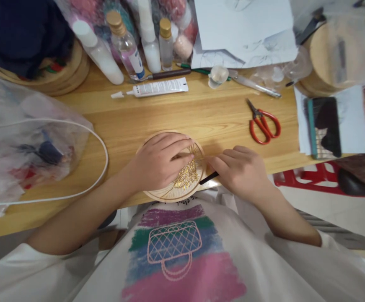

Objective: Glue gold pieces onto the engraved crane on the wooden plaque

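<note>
My left hand (159, 161) lies flat over a round, pale, ribbed disc (154, 194), its fingers stretched out and a little apart. Gold wire-like decoration (187, 174) covers the part of the disc just beyond those fingers. To the right, my right hand (237, 167) is closed, with thumb and forefinger pinched near the disc's rim. A dark slim stick (209, 178) comes out from under this hand, and its tip reaches the rim. What the pinched fingertips hold, if more than that, is too small to make out. The left side of the disc is hidden.
Red-handled scissors (264, 123) lie at right, near a phone (326, 128) on papers. A white tube (160, 87), several bottles (127, 50) and white sheets (245, 29) stand or lie at the back. A plastic bag (34, 134) and white cable (107, 155) are at left.
</note>
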Tool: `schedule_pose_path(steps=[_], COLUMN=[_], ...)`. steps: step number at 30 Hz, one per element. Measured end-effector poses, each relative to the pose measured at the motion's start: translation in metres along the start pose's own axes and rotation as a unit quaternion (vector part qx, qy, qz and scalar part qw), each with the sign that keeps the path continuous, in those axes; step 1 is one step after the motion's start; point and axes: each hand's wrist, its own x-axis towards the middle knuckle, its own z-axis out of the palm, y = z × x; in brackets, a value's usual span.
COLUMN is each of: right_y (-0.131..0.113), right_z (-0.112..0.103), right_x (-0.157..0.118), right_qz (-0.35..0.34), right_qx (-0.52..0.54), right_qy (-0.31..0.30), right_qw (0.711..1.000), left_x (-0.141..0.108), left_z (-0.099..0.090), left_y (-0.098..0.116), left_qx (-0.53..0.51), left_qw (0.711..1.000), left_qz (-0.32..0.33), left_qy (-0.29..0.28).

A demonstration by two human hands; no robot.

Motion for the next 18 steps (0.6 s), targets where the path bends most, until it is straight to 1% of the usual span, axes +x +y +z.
schedule_pose_path(steps=[6,12,18], right_y=[0.0007,0.001,0.0013], right_z=[-0.0017,-0.0027,-0.004], right_x=[0.004,0.006,0.0066], right_qz=[-0.021,-0.035,-0.037], right_qx=[-0.026,-0.051,-0.048], right_qy=[-0.018,-0.011,-0.01], right_qw=[0.999,0.998,0.998], left_x=[0.0021,0.0011,0.0007], left_z=[-0.0028,-0.0022,-0.0024], left_y=[0.0004,0.0019,0.0032], left_qx=[0.002,-0.007,-0.056], left_qw=[1.0,1.0,0.997], left_qz=[-0.004,-0.016,-0.037], left_qy=[0.002,0.0,-0.048])
